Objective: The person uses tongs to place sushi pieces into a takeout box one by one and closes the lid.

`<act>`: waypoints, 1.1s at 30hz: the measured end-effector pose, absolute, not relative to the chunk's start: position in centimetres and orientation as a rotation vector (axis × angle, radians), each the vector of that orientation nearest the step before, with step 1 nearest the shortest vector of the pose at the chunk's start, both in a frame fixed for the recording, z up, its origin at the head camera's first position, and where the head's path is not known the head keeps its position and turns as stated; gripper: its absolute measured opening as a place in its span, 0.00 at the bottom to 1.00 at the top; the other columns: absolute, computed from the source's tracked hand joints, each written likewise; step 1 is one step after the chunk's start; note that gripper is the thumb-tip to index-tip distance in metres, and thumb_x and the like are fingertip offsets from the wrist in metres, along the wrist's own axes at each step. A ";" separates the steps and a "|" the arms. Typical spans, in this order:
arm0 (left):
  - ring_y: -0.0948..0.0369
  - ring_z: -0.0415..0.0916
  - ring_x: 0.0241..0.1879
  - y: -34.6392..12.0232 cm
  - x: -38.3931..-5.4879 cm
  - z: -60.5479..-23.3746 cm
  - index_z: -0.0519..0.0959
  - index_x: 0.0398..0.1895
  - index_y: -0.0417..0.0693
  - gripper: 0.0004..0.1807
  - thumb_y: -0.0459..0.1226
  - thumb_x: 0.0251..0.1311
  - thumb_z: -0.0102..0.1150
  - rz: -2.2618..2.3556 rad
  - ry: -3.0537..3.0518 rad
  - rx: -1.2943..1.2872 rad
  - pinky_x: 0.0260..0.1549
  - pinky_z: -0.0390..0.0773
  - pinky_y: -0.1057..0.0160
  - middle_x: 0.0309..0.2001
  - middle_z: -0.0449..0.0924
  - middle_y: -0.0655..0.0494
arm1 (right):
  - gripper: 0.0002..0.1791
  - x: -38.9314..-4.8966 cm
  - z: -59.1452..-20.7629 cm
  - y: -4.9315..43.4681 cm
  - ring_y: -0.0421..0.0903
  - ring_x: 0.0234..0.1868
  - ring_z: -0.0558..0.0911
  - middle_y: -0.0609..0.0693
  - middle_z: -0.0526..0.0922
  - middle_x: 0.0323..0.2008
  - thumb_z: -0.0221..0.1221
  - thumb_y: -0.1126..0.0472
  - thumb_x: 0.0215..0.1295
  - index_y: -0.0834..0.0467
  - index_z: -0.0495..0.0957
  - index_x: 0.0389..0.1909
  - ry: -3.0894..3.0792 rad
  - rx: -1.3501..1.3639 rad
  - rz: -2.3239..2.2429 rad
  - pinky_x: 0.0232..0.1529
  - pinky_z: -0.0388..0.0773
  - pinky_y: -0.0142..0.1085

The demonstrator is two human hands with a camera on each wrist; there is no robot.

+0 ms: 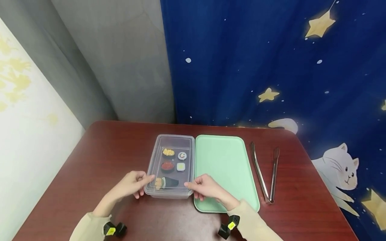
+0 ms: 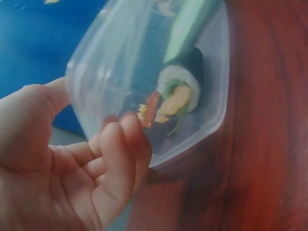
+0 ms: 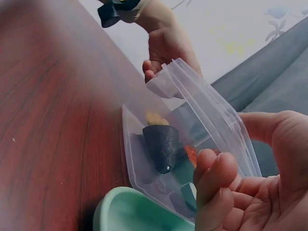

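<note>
A clear plastic container (image 1: 170, 196) stands on the table with its lid (image 1: 175, 142) on top. My left hand (image 1: 132, 184) grips the lid at the near left corner, thumb above and fingers under the rim. At the near right corner my right hand (image 1: 208, 188) pinches the lid's edge in the same way. Through the plastic show a cone-shaped hand roll (image 1: 170, 182), a red roe sushi (image 1: 167, 166), a yellow-topped sushi (image 1: 168, 153), a round sushi roll (image 1: 182, 156) and a small white piece with a green middle (image 1: 180, 167).
Right of the container lies a pale green tray (image 1: 221, 160), its left edge close against it and partly under my right hand. Metal tongs (image 1: 273, 180) lie spread farther right. The reddish-brown table (image 1: 114, 147) ends at grey and blue curtains (image 1: 211, 67).
</note>
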State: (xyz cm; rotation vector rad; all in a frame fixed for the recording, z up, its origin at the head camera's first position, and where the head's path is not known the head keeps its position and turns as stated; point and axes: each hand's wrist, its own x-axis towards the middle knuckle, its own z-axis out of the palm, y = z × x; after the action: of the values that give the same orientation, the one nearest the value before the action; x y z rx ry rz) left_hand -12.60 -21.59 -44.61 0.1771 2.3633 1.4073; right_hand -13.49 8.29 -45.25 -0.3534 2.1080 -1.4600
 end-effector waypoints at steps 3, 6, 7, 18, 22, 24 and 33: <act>0.63 0.69 0.11 -21.7 -11.7 -45.0 0.70 0.20 0.37 0.26 0.50 0.65 0.51 1.457 2.296 0.167 0.12 0.77 0.57 0.15 0.73 0.51 | 0.27 -13.2 -45.4 8.3 0.35 0.07 0.67 0.47 0.72 0.08 0.58 0.50 0.64 0.66 0.72 0.13 2.042 -0.361 -1.471 0.11 0.66 0.26; 0.65 0.68 0.11 -21.7 -11.2 -45.5 0.69 0.22 0.29 0.27 0.47 0.68 0.48 1.559 2.175 0.191 0.11 0.75 0.64 0.15 0.71 0.54 | 0.26 -13.0 -45.7 8.5 0.34 0.07 0.67 0.46 0.72 0.08 0.57 0.50 0.65 0.63 0.72 0.12 1.965 -0.357 -1.496 0.10 0.65 0.25; 0.66 0.68 0.11 -21.6 -11.2 -45.7 0.69 0.23 0.26 0.28 0.46 0.69 0.47 1.592 2.137 0.191 0.11 0.75 0.66 0.15 0.70 0.55 | 0.25 -13.0 -45.9 8.5 0.34 0.07 0.68 0.46 0.72 0.08 0.56 0.51 0.66 0.61 0.72 0.12 1.938 -0.351 -1.514 0.10 0.65 0.24; 0.68 0.65 0.12 -21.3 -10.6 -45.9 0.62 0.24 0.24 0.25 0.41 0.71 0.44 1.721 2.092 0.242 0.10 0.68 0.74 0.14 0.66 0.59 | 0.21 -12.3 -46.5 8.0 0.31 0.08 0.65 0.43 0.71 0.10 0.57 0.55 0.65 0.56 0.70 0.13 1.814 -0.269 -1.661 0.11 0.60 0.21; 0.71 0.64 0.11 -21.4 -10.7 -46.4 0.63 0.26 0.21 0.23 0.37 0.72 0.42 1.776 2.068 0.344 0.09 0.66 0.75 0.13 0.66 0.61 | 0.21 -12.3 -46.5 8.0 0.31 0.08 0.65 0.43 0.72 0.09 0.57 0.54 0.64 0.56 0.70 0.13 1.793 -0.249 -1.665 0.11 0.60 0.22; 0.71 0.64 0.11 -21.4 -10.8 -46.8 0.65 0.30 0.19 0.21 0.35 0.72 0.40 1.810 2.033 0.395 0.09 0.65 0.75 0.14 0.66 0.62 | 0.21 -12.4 -46.5 8.1 0.31 0.08 0.65 0.43 0.72 0.10 0.57 0.54 0.64 0.55 0.70 0.13 1.780 -0.240 -1.671 0.11 0.60 0.22; 0.72 0.63 0.12 -21.2 -11.1 -48.0 0.62 0.34 0.15 0.22 0.35 0.72 0.40 1.947 1.928 0.361 0.10 0.64 0.77 0.13 0.66 0.65 | 0.21 -12.6 -47.0 8.4 0.31 0.08 0.65 0.42 0.72 0.09 0.57 0.53 0.64 0.55 0.70 0.12 1.749 -0.221 -1.696 0.10 0.60 0.22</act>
State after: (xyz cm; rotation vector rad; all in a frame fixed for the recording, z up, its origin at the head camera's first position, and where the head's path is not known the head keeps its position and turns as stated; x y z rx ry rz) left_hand -11.09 -21.19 -47.96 0.3608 1.9277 1.9466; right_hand -12.56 8.44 -47.02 -0.2207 1.7491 -1.6957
